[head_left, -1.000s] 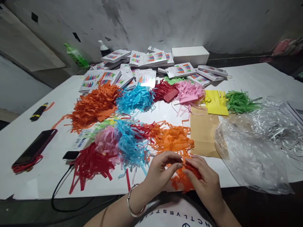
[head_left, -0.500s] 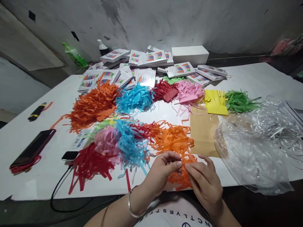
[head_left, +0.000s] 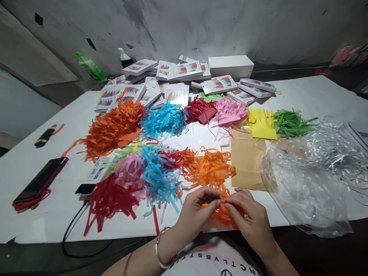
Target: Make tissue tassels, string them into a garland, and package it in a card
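Orange fringed paper lies at the front centre, and part of it hangs between and below my hands. My left hand, with a silver bangle on the wrist, is closed, thumb and forefinger pinching the orange paper. Close beside it, my right hand pinches the same paper, its fingertips almost touching the left ones. The exact spot held is small and partly covered by the fingers. Left of the hands lie blue fringed paper, pink fringe and red fringe.
Behind are orange, blue, red, pink, yellow and green fringe bundles, then piled printed boxes. On the right lie a brown sheet and a clear plastic bag. A phone and a cabled black device are at left.
My right hand has turned, its fingers now more bent and its thumb meeting the paper. My left hand has shifted slightly down. The orange strips below the hands have moved a little.
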Demonstrator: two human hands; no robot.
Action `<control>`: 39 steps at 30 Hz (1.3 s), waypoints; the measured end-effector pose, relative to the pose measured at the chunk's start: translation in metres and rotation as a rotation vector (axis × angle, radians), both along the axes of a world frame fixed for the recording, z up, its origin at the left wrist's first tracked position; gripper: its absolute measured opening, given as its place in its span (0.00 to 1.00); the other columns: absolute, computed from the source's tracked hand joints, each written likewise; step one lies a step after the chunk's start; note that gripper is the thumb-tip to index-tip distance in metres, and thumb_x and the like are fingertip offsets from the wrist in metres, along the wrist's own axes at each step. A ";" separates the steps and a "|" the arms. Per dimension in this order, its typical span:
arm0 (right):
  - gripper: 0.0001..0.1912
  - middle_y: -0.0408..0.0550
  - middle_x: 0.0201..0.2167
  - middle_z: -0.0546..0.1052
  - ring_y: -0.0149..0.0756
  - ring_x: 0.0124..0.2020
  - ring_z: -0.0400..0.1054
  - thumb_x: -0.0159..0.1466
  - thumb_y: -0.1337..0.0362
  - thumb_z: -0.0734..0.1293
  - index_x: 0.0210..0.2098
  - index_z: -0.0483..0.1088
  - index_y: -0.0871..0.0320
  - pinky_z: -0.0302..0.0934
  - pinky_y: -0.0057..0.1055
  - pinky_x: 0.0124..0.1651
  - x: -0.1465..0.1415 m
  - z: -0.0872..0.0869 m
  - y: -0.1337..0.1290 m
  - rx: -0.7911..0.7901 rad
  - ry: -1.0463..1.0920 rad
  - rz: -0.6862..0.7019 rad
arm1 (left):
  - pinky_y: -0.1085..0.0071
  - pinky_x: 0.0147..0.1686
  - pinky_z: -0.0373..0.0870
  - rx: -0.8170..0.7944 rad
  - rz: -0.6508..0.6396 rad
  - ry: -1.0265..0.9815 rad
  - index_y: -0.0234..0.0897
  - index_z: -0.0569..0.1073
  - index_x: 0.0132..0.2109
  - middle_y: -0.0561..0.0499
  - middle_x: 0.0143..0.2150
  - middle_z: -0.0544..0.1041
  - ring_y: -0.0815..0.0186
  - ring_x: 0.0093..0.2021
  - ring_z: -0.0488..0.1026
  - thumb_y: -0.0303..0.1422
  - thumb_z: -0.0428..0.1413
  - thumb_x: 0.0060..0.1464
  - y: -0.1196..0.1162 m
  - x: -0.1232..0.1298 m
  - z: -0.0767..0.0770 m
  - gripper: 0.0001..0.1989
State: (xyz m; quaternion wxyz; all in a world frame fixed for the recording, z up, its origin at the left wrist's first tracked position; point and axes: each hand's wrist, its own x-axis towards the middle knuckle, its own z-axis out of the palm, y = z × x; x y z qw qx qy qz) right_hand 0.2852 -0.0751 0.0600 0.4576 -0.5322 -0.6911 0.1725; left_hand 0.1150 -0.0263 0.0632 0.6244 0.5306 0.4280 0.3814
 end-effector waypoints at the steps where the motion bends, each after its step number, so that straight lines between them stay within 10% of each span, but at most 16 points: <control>1: 0.06 0.40 0.29 0.77 0.33 0.31 0.73 0.66 0.71 0.65 0.37 0.71 0.53 0.66 0.42 0.53 0.000 0.000 0.000 0.004 -0.009 -0.002 | 0.73 0.36 0.75 0.079 -0.005 0.048 0.35 0.79 0.36 0.50 0.33 0.80 0.67 0.33 0.77 0.28 0.64 0.51 -0.001 0.000 0.000 0.04; 21: 0.07 0.40 0.34 0.81 0.32 0.32 0.75 0.65 0.67 0.69 0.43 0.75 0.51 0.62 0.47 0.61 0.000 -0.013 0.001 -0.029 0.081 0.025 | 0.74 0.37 0.77 0.342 0.006 0.128 0.37 0.79 0.40 0.51 0.35 0.82 0.67 0.34 0.79 0.24 0.61 0.53 -0.002 -0.004 -0.010 0.07; 39: 0.08 0.36 0.32 0.79 0.29 0.31 0.72 0.66 0.71 0.67 0.41 0.71 0.51 0.53 0.47 0.64 -0.002 -0.015 0.000 -0.029 0.025 0.086 | 0.78 0.29 0.66 0.537 -0.349 0.348 0.35 0.76 0.34 0.53 0.28 0.76 0.72 0.27 0.71 0.21 0.54 0.54 0.022 -0.019 0.009 0.07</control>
